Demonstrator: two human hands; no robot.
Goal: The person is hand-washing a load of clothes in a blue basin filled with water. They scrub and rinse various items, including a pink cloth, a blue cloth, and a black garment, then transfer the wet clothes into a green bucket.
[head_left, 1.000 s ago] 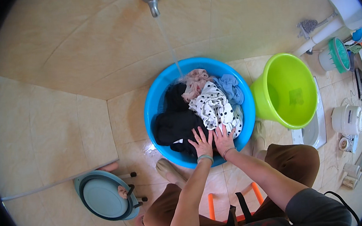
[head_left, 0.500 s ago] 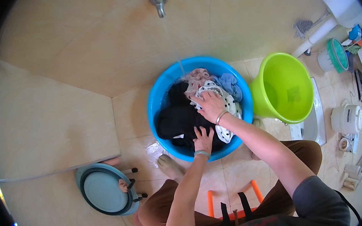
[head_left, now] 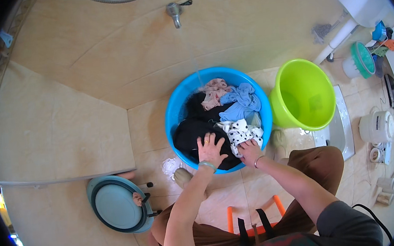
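The left hand [head_left: 212,150] lies splayed and loose on black cloth [head_left: 189,132]; the right hand [head_left: 250,153] touches spotted cloth [head_left: 239,131], grip unclear.

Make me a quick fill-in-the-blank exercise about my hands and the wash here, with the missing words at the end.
1. The left hand is spread out on cloth coloured ____.
2. The right hand is on white fabric patterned with black ____.
3. Both hands are working over a round basin coloured ____.
4. In the picture, the lime-green bucket stands on the basin's ____ side.

Missing words: black; dots; blue; right.
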